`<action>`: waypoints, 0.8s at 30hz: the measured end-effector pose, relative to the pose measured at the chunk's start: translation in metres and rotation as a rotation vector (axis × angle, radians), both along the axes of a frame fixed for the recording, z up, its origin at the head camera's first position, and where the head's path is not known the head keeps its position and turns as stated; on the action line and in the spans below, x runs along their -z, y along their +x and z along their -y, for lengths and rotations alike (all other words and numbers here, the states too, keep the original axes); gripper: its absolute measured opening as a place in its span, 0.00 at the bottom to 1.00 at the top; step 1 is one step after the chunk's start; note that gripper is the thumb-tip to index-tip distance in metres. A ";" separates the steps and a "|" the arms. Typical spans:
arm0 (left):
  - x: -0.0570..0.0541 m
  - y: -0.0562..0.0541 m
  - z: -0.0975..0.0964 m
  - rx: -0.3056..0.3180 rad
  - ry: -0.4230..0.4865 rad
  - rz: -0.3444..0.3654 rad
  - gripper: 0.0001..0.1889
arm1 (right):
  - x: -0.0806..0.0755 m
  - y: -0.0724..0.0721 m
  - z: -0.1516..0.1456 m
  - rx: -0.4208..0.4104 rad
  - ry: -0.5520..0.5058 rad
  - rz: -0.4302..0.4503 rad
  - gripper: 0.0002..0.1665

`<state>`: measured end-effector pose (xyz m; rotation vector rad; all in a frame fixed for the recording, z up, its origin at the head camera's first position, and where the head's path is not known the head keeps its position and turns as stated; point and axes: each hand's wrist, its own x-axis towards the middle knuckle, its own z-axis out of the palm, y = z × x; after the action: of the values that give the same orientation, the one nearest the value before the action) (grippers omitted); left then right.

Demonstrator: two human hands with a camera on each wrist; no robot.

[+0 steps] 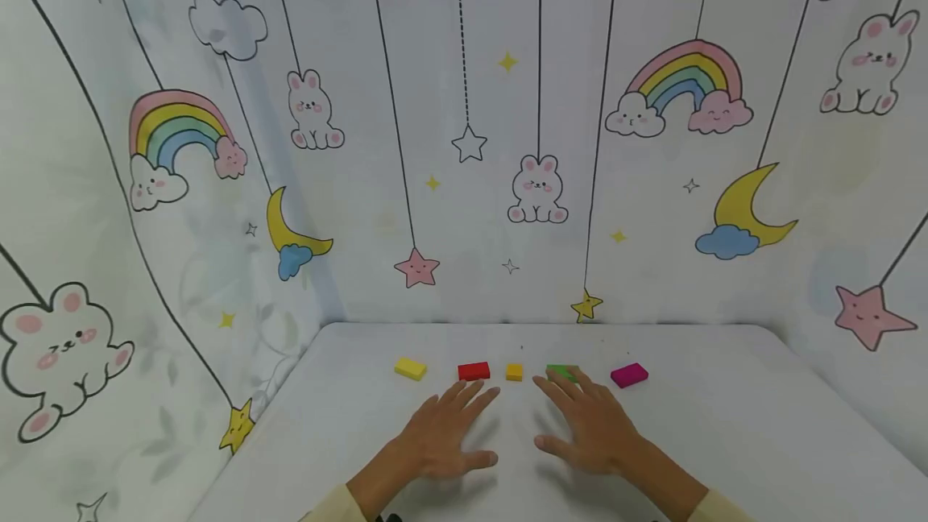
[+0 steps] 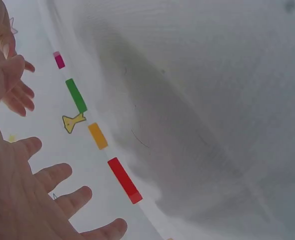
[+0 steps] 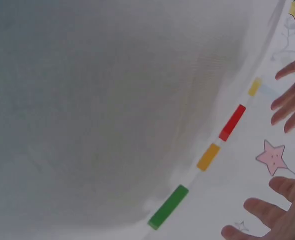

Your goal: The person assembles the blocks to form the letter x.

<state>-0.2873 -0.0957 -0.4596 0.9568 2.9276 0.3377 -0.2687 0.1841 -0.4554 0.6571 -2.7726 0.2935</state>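
Observation:
Both hands hover over the white table with fingers spread, palms toward the tabletop, holding nothing. My left hand (image 1: 444, 433) is nearest the red block (image 1: 474, 371), its fingertips just in front of it in the head view. Fingers of my right hand (image 1: 590, 425) partly overlap the green block (image 1: 563, 372). Between these two lies a small orange block (image 1: 514, 372). A yellow block (image 1: 411, 369) sits at the left end of the row, and a magenta block (image 1: 629, 375) at the right end. In the left wrist view the red block (image 2: 125, 180) lies beyond the left fingertips.
The white table (image 1: 348, 393) has its back edge close behind the row of blocks. A white curtain (image 1: 478, 288) printed with rabbits, rainbows, moons and stars surrounds it at the back and sides. Small dark specks dot the tabletop behind the blocks.

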 end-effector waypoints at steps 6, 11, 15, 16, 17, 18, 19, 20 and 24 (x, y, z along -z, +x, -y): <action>0.001 -0.007 -0.001 -0.038 0.016 0.017 0.47 | 0.002 -0.006 0.005 0.010 0.008 0.024 0.49; 0.001 -0.014 0.004 -0.084 0.019 0.030 0.46 | 0.004 -0.012 0.010 0.035 0.004 0.059 0.49; 0.000 -0.021 0.012 -0.141 0.023 0.036 0.46 | 0.005 -0.017 0.016 0.043 0.009 0.102 0.49; -0.001 -0.024 0.014 -0.151 0.028 0.033 0.46 | 0.006 -0.019 0.018 0.048 0.015 0.113 0.50; -0.003 -0.026 0.016 -0.163 0.033 0.032 0.46 | 0.006 -0.021 0.019 0.052 0.022 0.124 0.50; -0.004 -0.028 0.018 -0.171 0.037 0.031 0.46 | 0.006 -0.022 0.021 0.057 0.027 0.131 0.50; -0.005 -0.031 0.020 -0.177 0.044 0.027 0.45 | 0.007 -0.024 0.022 0.061 0.034 0.133 0.50; -0.006 -0.033 0.022 -0.180 0.049 0.020 0.45 | 0.007 -0.026 0.024 0.066 0.037 0.135 0.50; -0.009 -0.040 0.032 -0.210 0.076 0.009 0.44 | 0.008 -0.033 0.030 0.077 0.019 0.140 0.49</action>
<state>-0.3269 -0.1282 -0.4502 0.6530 3.0322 0.4634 -0.3017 0.1537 -0.4631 0.5518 -2.9287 0.3084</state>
